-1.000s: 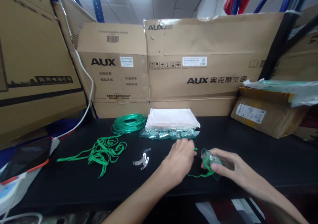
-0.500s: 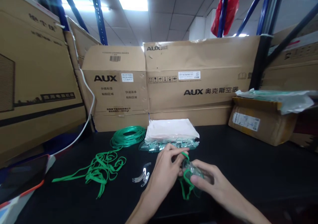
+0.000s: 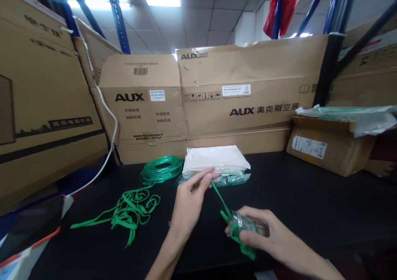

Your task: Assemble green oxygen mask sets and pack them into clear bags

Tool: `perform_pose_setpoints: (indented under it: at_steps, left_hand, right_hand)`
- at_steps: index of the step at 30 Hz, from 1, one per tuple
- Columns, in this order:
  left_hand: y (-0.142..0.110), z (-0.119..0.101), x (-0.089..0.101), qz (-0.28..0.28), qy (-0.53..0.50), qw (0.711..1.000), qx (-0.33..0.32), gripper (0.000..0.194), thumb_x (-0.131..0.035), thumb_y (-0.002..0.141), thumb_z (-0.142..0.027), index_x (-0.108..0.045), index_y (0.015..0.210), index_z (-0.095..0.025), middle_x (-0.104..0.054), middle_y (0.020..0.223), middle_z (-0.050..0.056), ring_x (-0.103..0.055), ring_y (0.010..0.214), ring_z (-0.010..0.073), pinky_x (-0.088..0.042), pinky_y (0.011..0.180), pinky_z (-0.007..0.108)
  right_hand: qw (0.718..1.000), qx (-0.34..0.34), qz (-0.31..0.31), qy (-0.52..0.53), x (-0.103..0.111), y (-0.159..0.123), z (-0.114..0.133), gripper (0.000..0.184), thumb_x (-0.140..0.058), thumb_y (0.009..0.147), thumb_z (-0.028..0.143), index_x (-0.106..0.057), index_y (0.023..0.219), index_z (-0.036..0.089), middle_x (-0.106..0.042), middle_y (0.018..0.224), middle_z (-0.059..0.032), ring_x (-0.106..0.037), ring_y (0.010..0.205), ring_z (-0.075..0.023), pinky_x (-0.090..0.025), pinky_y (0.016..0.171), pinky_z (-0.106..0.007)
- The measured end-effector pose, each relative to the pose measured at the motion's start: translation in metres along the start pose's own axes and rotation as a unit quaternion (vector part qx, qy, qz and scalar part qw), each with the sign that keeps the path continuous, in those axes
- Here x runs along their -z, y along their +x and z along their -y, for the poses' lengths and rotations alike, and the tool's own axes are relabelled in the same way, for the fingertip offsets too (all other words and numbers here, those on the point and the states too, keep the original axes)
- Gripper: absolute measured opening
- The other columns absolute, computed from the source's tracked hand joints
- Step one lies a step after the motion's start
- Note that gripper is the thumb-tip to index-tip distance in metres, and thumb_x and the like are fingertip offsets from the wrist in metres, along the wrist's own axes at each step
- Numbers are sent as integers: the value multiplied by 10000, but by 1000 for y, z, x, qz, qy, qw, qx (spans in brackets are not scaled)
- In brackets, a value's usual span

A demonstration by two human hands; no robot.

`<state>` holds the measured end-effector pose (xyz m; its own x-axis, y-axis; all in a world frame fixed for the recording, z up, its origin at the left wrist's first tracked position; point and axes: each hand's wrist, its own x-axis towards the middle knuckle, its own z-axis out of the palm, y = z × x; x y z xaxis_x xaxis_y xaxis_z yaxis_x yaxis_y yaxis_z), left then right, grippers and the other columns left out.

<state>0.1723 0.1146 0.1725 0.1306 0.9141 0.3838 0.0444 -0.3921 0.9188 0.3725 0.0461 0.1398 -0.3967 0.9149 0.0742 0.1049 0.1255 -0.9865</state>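
My right hand is closed around a clear plastic mask piece low over the black table. A green elastic strap runs from that piece up and to the left, drawn taut. My left hand pinches the strap's upper end between thumb and fingers, in front of a stack of clear bagged parts. More of the strap loops below the mask piece, under my right hand.
A tangle of loose green straps and a coil of green tubing lie at the left of the table. AUX cardboard boxes wall the back. A smaller carton stands right. A phone lies far left.
My left hand has pulled the strap's end up and away to the left, stretching it taut from the mask piece. My right hand has dropped a little lower with the mask piece.
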Motion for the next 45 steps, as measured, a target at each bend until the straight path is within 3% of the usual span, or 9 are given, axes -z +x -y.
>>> perform_pose_setpoints:
  at_steps: [5, 9, 12, 16, 20, 23, 28, 38, 45]
  left_hand:
    - [3, 4, 0, -56, -67, 996, 0, 585, -664, 934, -416, -505, 1418, -128, -792, 1100, 128, -769, 893, 209, -590, 760, 277]
    - [3, 5, 0, -34, -53, 998, -1, 322, -669, 923, -393, -725, 1055, -104, -804, 1008, 133, -771, 870, 225, -602, 785, 293]
    - [0, 5, -2, -8, -14, 1000, -21, 257, -692, 902, -376, -778, 963, -141, -805, 900, 87, -758, 802, 225, -601, 722, 296]
    - [-5, 6, -4, 40, 66, 995, -70, 177, -678, 920, -302, -823, 1008, -250, -785, 949, 35, -719, 848, 214, -562, 782, 302]
    - [-6, 9, -5, 81, 120, 984, -102, 310, -589, 928, -136, -811, 1076, -294, -781, 994, 11, -716, 926, 204, -536, 867, 297]
    - [-6, 12, -6, 72, 143, 982, -98, 254, -606, 947, -167, -802, 1079, -261, -799, 995, 7, -734, 919, 205, -538, 862, 284]
    - [-7, 12, -9, 66, 178, 976, -107, 104, -696, 932, -266, -798, 917, -250, -805, 914, -30, -733, 826, 191, -523, 804, 261]
    - [-7, 12, -11, 76, 222, 960, -154, 94, -708, 926, -190, -793, 916, -230, -773, 890, -17, -688, 783, 164, -487, 744, 258]
    - [-10, 14, -14, 69, 244, 952, -171, 113, -717, 898, -109, -786, 906, -198, -752, 865, -4, -656, 721, 150, -488, 708, 248]
  right_hand:
    - [1000, 19, -1, 8, 1, 1, 0, 400, -711, 891, 536, -750, 1110, 204, -751, 1108, -96, -683, 1021, -275, -517, 926, -393]
    - [985, 53, -149, 63, -1, 4, 2, 466, -665, 916, 564, -714, 1246, 239, -703, 1280, -101, -611, 1248, -306, -419, 1127, -462]
    - [970, 75, -210, 92, 0, 10, -2, 460, -696, 897, 552, -714, 1258, 268, -693, 1320, -88, -601, 1274, -309, -434, 1128, -448]
    - [967, 77, -210, 119, 5, 19, -15, 481, -766, 870, 472, -679, 1313, 308, -668, 1375, -63, -578, 1312, -293, -427, 1141, -454]
    - [969, 59, -199, 138, 7, 20, -23, 489, -770, 884, 415, -654, 1347, 307, -645, 1408, -52, -544, 1354, -274, -393, 1169, -439]
    - [972, 67, -184, 127, 6, 18, -21, 435, -716, 934, 399, -649, 1351, 294, -634, 1418, -62, -579, 1303, -270, -462, 1102, -407]
    - [974, 84, -188, 92, 3, 15, -15, 384, -701, 948, 375, -667, 1311, 254, -665, 1365, -79, -639, 1194, -263, -544, 946, -343]
    - [970, 97, -198, 99, 3, 18, -20, 330, -750, 904, 353, -691, 1205, 233, -711, 1261, -70, -674, 1164, -264, -572, 991, -371]
    - [960, 119, -249, 35, 0, 19, -25, 300, -831, 807, 315, -747, 1090, 263, -750, 1142, -45, -716, 1097, -252, -617, 936, -321]
